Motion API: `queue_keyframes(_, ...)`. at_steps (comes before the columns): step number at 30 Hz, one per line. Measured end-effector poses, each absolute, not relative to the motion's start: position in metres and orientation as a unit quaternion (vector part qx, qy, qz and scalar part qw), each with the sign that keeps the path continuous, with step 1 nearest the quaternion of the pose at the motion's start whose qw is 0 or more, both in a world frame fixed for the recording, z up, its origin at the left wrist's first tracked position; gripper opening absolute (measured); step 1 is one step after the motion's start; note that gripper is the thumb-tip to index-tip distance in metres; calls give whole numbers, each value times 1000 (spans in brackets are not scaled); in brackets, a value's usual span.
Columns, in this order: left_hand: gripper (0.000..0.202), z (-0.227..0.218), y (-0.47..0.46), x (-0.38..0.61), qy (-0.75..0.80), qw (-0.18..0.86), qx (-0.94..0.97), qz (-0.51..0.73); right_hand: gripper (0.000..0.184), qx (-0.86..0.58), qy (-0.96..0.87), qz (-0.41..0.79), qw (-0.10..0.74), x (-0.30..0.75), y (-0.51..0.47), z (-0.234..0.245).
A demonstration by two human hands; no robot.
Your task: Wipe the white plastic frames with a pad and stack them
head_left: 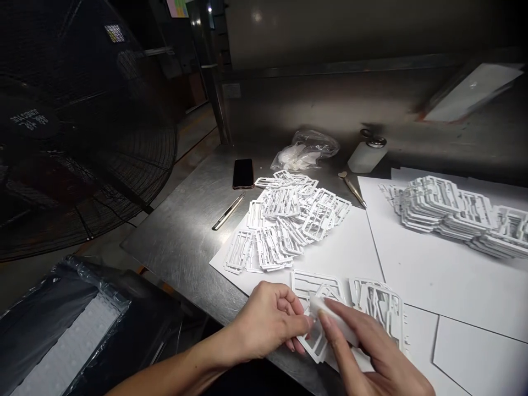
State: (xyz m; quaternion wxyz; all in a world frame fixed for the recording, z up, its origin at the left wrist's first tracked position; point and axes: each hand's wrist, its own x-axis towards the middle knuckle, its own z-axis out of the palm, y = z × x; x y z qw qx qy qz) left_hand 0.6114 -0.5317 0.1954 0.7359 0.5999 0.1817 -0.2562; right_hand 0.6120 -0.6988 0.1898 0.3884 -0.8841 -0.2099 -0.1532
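jutting from left hand (262, 322) toward right hand (383, 357), white frame (317, 356)

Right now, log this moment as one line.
left hand: holds white frame | right hand: holds white piece by frame | beyond: heaped frames | right: stacked frames

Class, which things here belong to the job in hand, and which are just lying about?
Apparently in the job:
white frame in the left hand
white block in the right hand
loose pile of frames
stacked frames

Probably just lying about:
phone
plastic bag
white container
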Motion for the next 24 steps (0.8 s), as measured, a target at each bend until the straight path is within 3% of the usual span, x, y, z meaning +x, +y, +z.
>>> queue_keyframes(11,31,196,-520,600,181,759,571,-253,16,-877,-246,-149,384,621,-688,194)
queue_keyframes(17,26,195,-515,595,150,788,547,-238,23,-902,-123,-138,389,632,-697,195)
queue_keyframes(22,20,192,-521,599,134,870,382,-283,26,-897,-72,-95,425,629,-689,194)
queue_keyframes(24,28,189,-525,601,130,883,304,-334,28,-893,-71,-79,437,624,-683,192)
